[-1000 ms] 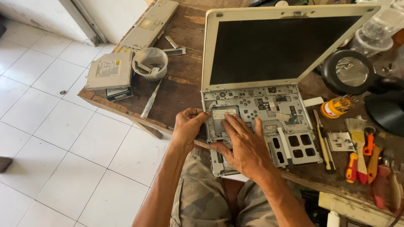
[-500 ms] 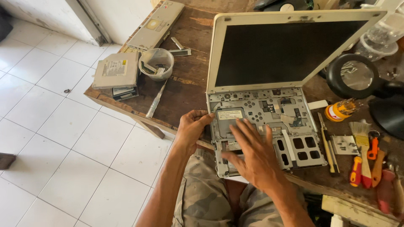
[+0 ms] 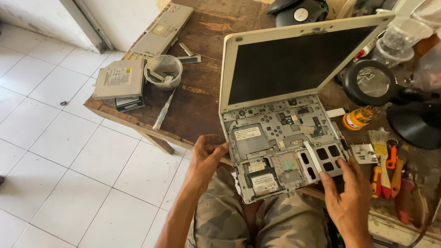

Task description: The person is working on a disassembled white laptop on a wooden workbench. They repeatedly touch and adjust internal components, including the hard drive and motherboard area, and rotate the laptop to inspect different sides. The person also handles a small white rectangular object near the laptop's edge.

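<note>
An opened white laptop (image 3: 280, 138) stands on the wooden table (image 3: 197, 105), its keyboard removed so the inner metal frame and boards show; the dark screen leans back. My left hand (image 3: 205, 158) grips the base's left front edge, thumb against the side. My right hand (image 3: 349, 195) holds the base's right front corner, fingers curled on the edge. The base overhangs the table's front edge above my lap.
A clear cup of small parts (image 3: 163, 71), a drive unit (image 3: 118, 82), a screwdriver (image 3: 164, 110) and a detached keyboard panel (image 3: 163, 30) lie at left. A magnifier lamp (image 3: 374, 82), an orange bit holder (image 3: 358, 118), a brush and pliers (image 3: 388, 163) sit at right. White tiled floor lies below.
My right hand has left the middle of the laptop base and gone to its right front corner. My left hand slid to the left edge. The view shifted.
</note>
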